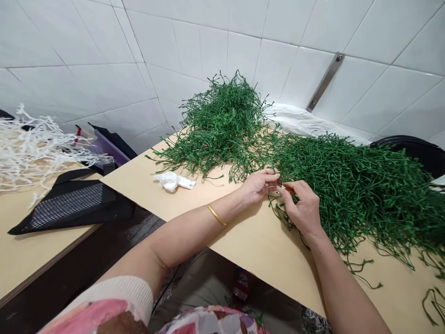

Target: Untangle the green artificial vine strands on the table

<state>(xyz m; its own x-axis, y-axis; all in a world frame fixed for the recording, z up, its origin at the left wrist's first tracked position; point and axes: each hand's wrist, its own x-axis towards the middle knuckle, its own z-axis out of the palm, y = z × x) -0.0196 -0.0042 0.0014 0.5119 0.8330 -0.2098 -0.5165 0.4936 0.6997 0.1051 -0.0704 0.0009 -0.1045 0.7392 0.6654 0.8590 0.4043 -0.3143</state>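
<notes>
My left hand is closed in a pinch above the table, its fingertips on a green cord. Close beside it, my right hand pinches at the same cord with thumb and forefinger. The fingertips of both hands nearly meet, and the exact grip is partly hidden. A wide heap of knotted green cords lies just behind and to the right of my hands. Farther back stands a second, taller pile of green cords. A few cords hang loosely below my right hand.
Crumpled white tissue lies on the wooden table. On another table at left are white cords and a black mesh piece. Behind stands a tiled wall with a metal bracket. A few stray cords lie at right.
</notes>
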